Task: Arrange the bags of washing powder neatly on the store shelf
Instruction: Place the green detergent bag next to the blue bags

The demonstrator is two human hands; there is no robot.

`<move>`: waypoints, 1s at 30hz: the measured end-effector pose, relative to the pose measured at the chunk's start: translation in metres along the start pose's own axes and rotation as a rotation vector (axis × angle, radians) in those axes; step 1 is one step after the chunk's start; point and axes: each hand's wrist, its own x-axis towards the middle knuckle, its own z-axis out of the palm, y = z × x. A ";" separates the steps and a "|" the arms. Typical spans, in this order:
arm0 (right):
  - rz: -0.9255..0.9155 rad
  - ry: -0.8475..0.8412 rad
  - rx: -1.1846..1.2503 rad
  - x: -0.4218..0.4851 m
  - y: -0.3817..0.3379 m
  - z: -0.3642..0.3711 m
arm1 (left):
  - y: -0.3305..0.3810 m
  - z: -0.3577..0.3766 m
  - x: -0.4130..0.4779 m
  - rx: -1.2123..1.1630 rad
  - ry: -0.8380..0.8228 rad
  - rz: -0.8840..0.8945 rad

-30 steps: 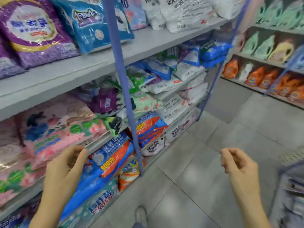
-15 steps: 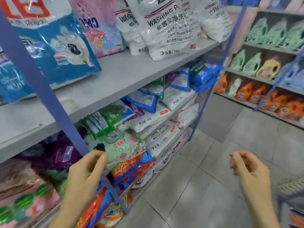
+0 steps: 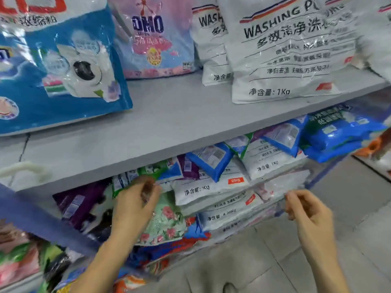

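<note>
- Bright, cool, even light falls from above onto the grey shelf board [image 3: 190, 123], which shows no hard shadows.
- Glare streaks cross the shiny plastic of the white washing powder bag [image 3: 285, 49] and the pink OMO bag [image 3: 156, 39].
- Below the board it is dimmer, and the purple bag [image 3: 80, 204] sits in shade.
- Motion blur smears the left hand [image 3: 135, 206], the right hand [image 3: 311, 216] and the lower left corner.
- Wide-angle distortion tilts the board and bows the blue upright post [image 3: 31, 214].
- The blue bags [image 3: 338, 134] at the right edge look blocky and soft.
</note>
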 end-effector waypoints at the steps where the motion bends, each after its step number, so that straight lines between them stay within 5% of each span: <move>1: -0.016 -0.051 -0.002 0.015 0.003 -0.001 | -0.001 0.011 0.005 0.065 0.032 -0.019; 10: -0.031 -0.383 0.072 0.104 0.023 -0.013 | -0.029 0.088 0.038 0.606 -0.045 -0.144; 16: -0.085 -0.507 0.058 0.122 0.025 -0.019 | -0.016 0.101 0.055 0.659 -0.059 -0.322; 24: -0.072 -0.639 0.089 0.126 0.028 -0.015 | 0.016 0.068 0.027 0.120 0.344 -0.256; 30: -0.079 -0.766 0.137 0.111 0.009 0.011 | 0.036 0.042 -0.029 0.190 0.662 -0.337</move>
